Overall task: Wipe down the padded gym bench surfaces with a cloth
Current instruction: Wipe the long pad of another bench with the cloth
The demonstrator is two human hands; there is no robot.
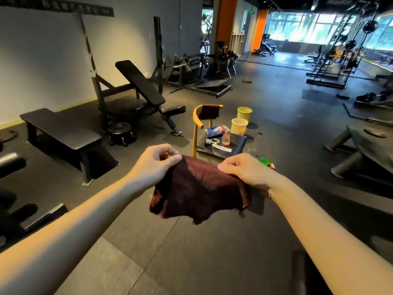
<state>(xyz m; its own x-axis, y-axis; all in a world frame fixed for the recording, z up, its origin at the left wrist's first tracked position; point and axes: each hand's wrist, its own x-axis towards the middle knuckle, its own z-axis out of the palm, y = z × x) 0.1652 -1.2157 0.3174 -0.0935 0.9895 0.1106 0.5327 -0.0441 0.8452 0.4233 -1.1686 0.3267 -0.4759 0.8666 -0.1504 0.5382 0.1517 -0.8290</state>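
A dark maroon cloth (197, 190) hangs spread in the air in front of me, above the floor. My left hand (156, 165) pinches its upper left corner. My right hand (247, 170) grips its upper right edge. A flat black padded bench (61, 129) stands to the left by the wall. Behind it is an incline padded bench (140, 81) in a black rack, with its small seat pad (175, 109) lower to the right. Both benches are well away from my hands.
Just beyond the cloth is a yellow-framed chair (196, 124) with another dark cloth (209, 111) over its back and a spray bottle (225, 139) and wipes pack (213, 131) on its seat. Two yellowish buckets (239, 125) stand behind it. Padded equipment (365, 150) lies at right.
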